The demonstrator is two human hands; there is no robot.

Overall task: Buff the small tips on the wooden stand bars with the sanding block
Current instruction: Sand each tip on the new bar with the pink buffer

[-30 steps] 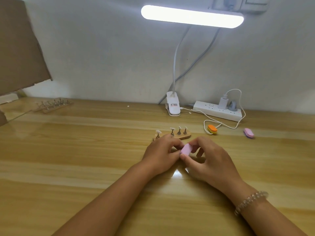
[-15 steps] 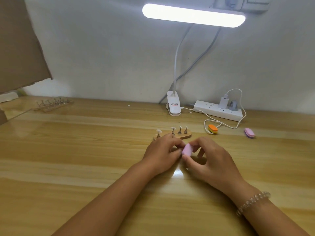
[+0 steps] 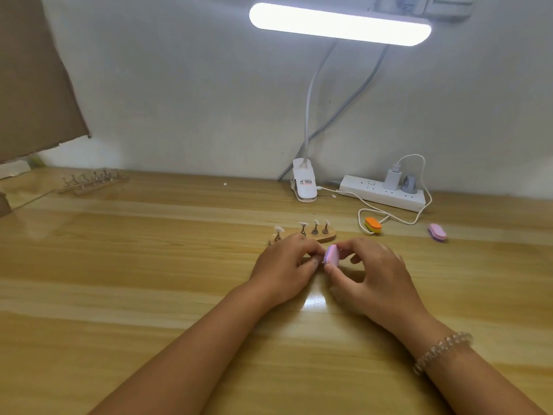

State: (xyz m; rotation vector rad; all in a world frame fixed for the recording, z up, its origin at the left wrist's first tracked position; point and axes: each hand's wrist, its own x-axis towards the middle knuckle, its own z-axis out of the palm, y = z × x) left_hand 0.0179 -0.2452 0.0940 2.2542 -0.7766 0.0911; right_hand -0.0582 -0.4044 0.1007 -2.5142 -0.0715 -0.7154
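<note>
Right hand (image 3: 371, 277) grip pinches the pink oval sanding block (image 3: 331, 255); left hand (image 3: 284, 265) curls just beside it, its grip impossible to tell.

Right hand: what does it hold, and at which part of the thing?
The right hand pinches the pink sanding block by its edges: thumb at the lower end, a finger at the top.
</note>
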